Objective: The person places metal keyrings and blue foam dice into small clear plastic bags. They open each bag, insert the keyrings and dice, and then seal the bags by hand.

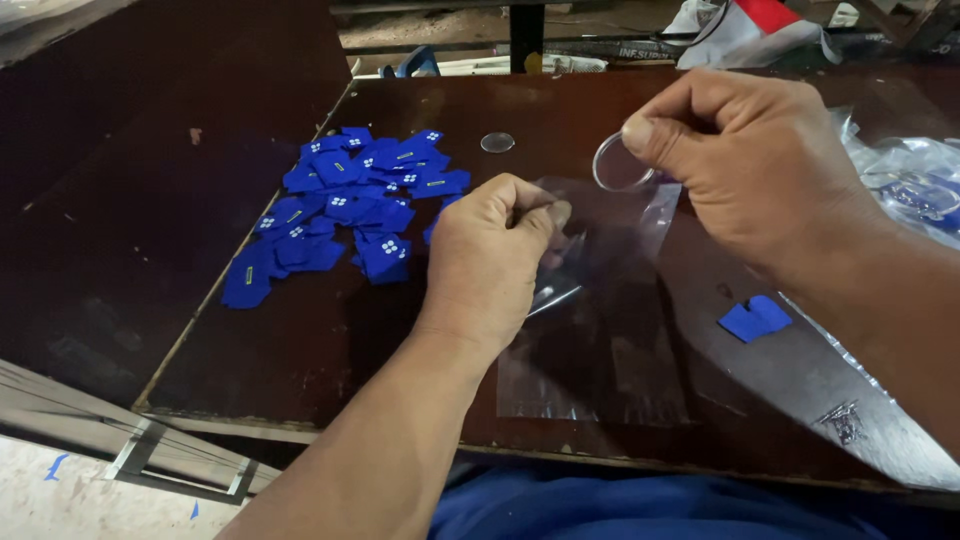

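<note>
Nearest the viewer, blue cloth [560, 505] shows below the front edge of a dark brown wooden table [300, 350]. A clear plastic bag [600, 340] lies flat on the tabletop, its closed end toward the viewer and its mouth toward the far side.

The left hand [495, 255] rests over the left part of the bag near its mouth, fingers curled into a loose fist, thumb and forefinger pinched on the bag's film; a fold of plastic shows just right of the knuckles.

To the right, a single blue fabric tab [755, 318] lies on the table, apart from the bag and below the right wrist.

The right hand [750, 160] hovers above the bag's mouth. Its thumb and forefinger tips grasp a small clear ring [620, 165] by its right-hand rim, the remaining fingers folded in; the ring hangs off the fingertips toward the left, just over the bag's upper edge, and near the left-hand thumb without touching it.

Farther left, a heap of blue fabric tabs [345, 205] with small white marks is spread over the table. Beyond it a small round clear disc [497, 142] lies alone. At the right edge is a crumpled clear bag [915, 180] with blue contents.
</note>
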